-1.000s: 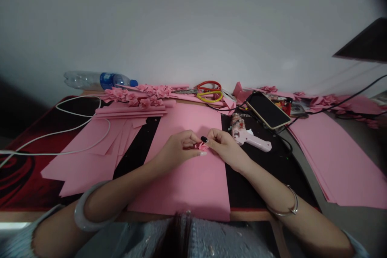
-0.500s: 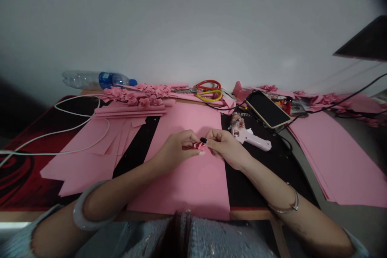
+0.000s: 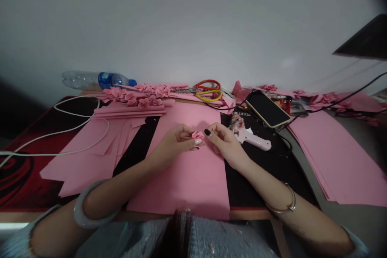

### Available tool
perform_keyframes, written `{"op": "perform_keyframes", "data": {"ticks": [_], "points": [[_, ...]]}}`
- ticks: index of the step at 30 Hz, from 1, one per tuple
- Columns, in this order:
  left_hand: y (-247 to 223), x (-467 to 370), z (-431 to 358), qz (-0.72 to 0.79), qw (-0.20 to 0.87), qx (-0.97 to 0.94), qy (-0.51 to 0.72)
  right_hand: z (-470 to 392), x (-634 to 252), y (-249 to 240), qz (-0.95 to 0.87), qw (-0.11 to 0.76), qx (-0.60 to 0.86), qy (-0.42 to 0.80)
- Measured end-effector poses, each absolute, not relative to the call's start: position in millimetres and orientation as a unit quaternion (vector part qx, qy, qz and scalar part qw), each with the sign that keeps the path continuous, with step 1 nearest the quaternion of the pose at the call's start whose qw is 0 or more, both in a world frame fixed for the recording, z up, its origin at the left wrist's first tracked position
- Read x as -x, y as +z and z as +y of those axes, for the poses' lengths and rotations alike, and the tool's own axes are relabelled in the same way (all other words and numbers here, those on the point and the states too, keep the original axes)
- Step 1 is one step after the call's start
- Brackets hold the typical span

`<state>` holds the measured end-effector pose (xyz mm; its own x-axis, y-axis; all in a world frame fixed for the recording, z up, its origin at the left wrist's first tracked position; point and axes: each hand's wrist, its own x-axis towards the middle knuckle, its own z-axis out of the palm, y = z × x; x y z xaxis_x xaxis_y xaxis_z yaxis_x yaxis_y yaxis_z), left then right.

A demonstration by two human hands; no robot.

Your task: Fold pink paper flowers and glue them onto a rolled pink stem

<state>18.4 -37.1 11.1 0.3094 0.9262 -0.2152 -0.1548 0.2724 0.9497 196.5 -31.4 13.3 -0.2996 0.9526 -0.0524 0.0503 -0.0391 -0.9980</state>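
A small folded pink paper flower is pinched between the thumb and fingers of my left hand, above a large pink sheet. My right hand is just to its right, thumb and fingertips pressed together at the flower's edge; whether they grip a petal is too small to tell. Beside my right hand a pale pink glue gun lies on the black mat. Behind my hands, at the back left, lie several pink paper flowers and rolled paper tubes.
Red-handled scissors and yellow-handled scissors lie at the back. A phone and black cables sit behind the glue gun. Pink sheets are stacked on the right, cut paper on the left under a white cable. A bottle lies back left.
Both hands have risen slightly. My left hand has shifted left with the flower and turned it, so more of its folds show. A small gap has opened between the hands.
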Motion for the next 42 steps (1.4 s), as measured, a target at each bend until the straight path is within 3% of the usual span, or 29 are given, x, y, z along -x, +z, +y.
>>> {"op": "perform_keyframes", "data": {"ticks": [5,20,42], "points": [[9.1,-16.2,-35.9,0.396,0.711,-0.380,0.440,-36.1,-193.3,11.5,-0.649,0.403,0.433,0.479],[7.2,-17.4,-35.7,0.400,0.692,-0.441,0.408,-38.7,-191.6,11.4,-0.670,0.409,0.460,0.415],[6.6,-21.3,-41.9,0.423,0.633,-0.512,0.398,-34.3,-190.1,16.9,-0.593,0.393,0.476,0.517]]}}
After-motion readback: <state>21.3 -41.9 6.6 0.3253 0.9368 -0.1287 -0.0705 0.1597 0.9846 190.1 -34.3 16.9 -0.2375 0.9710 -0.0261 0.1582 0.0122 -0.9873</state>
